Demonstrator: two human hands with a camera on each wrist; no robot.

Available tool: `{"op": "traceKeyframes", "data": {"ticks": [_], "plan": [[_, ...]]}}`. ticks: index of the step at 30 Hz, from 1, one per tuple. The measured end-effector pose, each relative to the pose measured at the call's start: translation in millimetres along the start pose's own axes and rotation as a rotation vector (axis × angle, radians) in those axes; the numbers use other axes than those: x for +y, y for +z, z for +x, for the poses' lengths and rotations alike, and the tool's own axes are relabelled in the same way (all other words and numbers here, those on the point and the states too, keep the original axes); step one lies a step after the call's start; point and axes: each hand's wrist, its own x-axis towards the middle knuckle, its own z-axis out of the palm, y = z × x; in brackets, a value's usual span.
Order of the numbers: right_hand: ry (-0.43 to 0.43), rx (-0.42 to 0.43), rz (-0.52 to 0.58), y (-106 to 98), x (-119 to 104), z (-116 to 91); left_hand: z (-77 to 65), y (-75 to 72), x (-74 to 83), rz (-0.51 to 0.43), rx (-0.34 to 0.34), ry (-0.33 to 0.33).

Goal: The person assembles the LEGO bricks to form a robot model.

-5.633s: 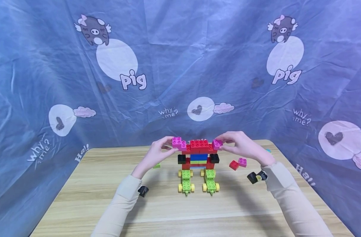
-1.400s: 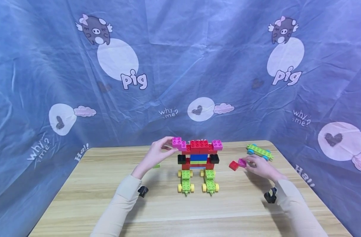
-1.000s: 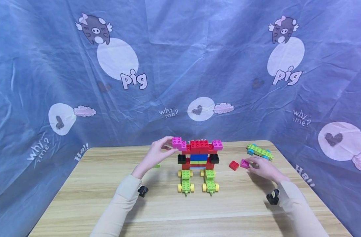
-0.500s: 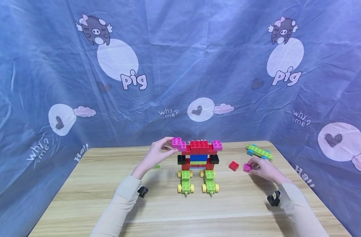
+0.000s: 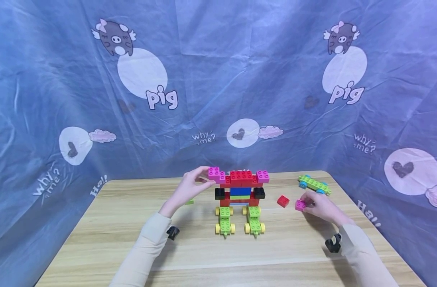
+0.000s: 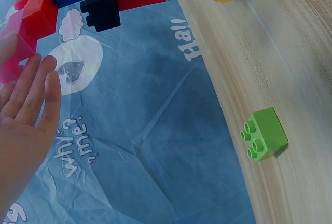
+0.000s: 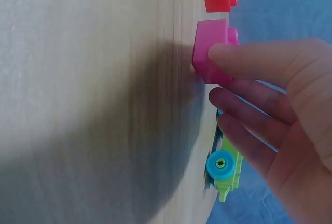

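A built figure of toy building bricks stands mid-table, red, blue and black above two green wheeled bases with yellow wheels. At its upper left, my left hand pinches the stepped pink bricks between thumb and fingers. A matching pink brick sits on the figure's right end, untouched. To the right, my right hand pinches a loose pink brick low at the table; the right wrist view shows the thumb across its side. Whether that brick touches the tabletop, I cannot tell.
Between the figure and my right hand lies a red brick. Behind that hand is a green wheeled base with blue wheels. A green brick lies left of the figure. Blue printed cloth hangs behind the table.
My right hand has left the pink brick on the figure's right end and taken the loose pink one, shifting it rightward and nearer me, away from the red brick. My left hand stays put.
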Motion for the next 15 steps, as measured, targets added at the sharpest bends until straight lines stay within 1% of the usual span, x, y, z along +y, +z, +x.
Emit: {"op": "traceKeyframes", "data": {"ticks": [6, 8, 15], "plan": [[-0.07, 0.05, -0.022, -4, -2, -1, -0.4, 0.1, 0.8, -0.003, 0.003, -0.003], [-0.082, 0.06, -0.028, -6, -4, 0, -0.1, 0.2, 1.0, -0.008, 0.003, -0.001], [-0.095, 0.055, -0.028, -16, -14, 5, 0.6, 0.7, -0.4, -0.021, 0.009, 0.0]]}}
